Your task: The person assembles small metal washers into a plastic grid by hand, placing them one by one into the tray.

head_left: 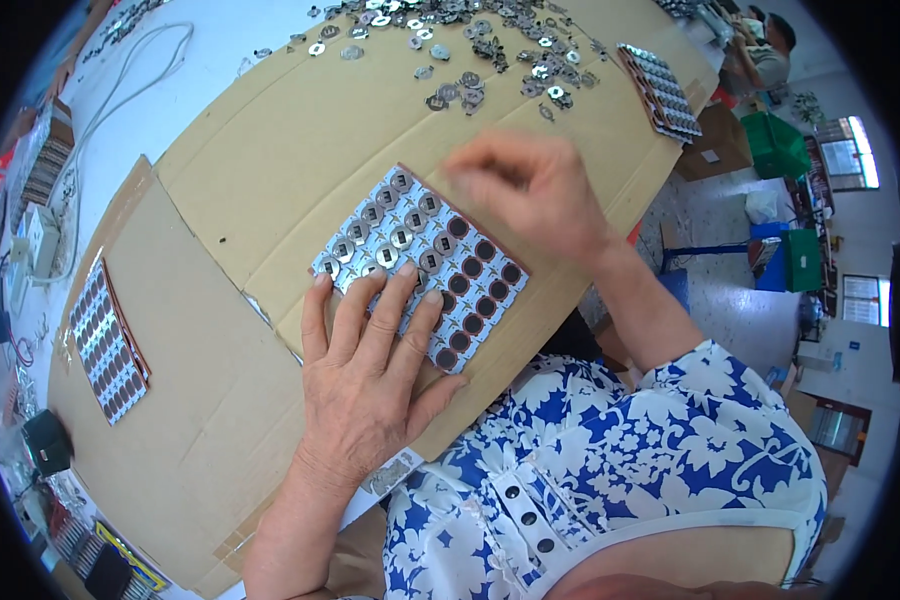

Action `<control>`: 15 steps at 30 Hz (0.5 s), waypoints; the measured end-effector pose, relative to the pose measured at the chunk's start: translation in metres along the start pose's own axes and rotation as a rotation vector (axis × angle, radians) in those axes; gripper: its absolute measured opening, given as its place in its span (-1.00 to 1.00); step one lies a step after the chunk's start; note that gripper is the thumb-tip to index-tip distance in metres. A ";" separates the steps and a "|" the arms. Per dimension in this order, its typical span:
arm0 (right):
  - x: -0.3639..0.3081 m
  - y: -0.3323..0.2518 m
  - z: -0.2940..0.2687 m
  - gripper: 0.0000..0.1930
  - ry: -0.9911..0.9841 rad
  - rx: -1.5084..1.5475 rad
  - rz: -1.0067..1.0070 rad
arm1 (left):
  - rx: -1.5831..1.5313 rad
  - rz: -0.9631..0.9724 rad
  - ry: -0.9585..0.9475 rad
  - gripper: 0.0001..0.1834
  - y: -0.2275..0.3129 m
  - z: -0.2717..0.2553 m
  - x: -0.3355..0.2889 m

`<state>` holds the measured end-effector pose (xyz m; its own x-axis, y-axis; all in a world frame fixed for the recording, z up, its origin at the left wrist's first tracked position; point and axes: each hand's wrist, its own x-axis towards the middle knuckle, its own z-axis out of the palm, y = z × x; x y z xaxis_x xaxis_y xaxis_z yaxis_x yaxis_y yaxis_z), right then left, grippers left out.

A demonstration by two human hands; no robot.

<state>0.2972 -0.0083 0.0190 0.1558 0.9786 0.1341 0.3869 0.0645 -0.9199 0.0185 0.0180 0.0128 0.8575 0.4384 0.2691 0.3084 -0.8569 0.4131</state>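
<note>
A blue-and-white panel (485, 312) with a reddish-brown edge lies tilted on the cardboard in front of me. Round metal pieces with small dark centres fill its upper left rows; plain dark discs show in the rows toward the right. My left hand (365, 370) rests flat on the panel's lower left part, fingers spread, fingertips over some of the metal pieces. Just above the panel's upper right edge is my right hand (535, 190), fingers curled and smeared by motion. Whether it holds anything cannot be made out.
Loose metal pieces (450, 90) lie heaped and scattered at the far side of the cardboard (300, 130). One stack of similar panels (660, 92) stands far right, another (108, 345) at left. A white cable (120, 100) runs along the left. Green crates (773, 145) and a person (770, 55) are beyond at right.
</note>
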 end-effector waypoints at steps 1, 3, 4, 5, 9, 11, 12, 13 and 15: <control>0.019 0.006 -0.008 -0.89 0.092 -0.145 -0.075 | 0.003 0.002 0.002 -0.19 0.000 -0.001 -0.001; 0.051 0.021 -0.016 -0.88 0.183 -0.277 -0.152 | 0.009 0.000 0.008 -0.19 -0.001 0.000 -0.005; 0.064 0.027 -0.023 -0.86 0.184 -0.540 -0.310 | 0.002 0.013 0.019 -0.19 -0.002 0.000 -0.003; 0.069 0.030 -0.027 -0.85 0.180 -0.802 -0.465 | 0.002 0.024 0.021 -0.19 -0.002 0.000 -0.002; 0.065 0.037 -0.033 -0.81 0.014 -0.768 -0.465 | 0.030 -0.011 -0.033 -0.17 -0.004 -0.002 -0.001; 0.039 0.025 -0.026 -0.89 0.146 -0.453 -0.255 | 0.025 -0.013 -0.032 -0.16 -0.005 -0.001 -0.002; 0.026 0.018 -0.024 -0.89 0.142 -0.450 -0.245 | 0.018 -0.017 -0.041 -0.16 -0.006 -0.001 -0.002; 0.017 0.009 -0.022 -0.89 0.087 -0.223 -0.048 | 0.020 -0.022 -0.021 -0.16 -0.003 -0.006 -0.005; -0.004 0.009 -0.025 -0.88 0.049 -0.007 0.178 | 0.001 -0.009 -0.009 -0.18 -0.005 -0.001 -0.002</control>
<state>0.3226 -0.0160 0.0197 0.2662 0.9638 -0.0124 0.3558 -0.1102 -0.9281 0.0146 0.0213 0.0115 0.8586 0.4434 0.2574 0.3165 -0.8534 0.4142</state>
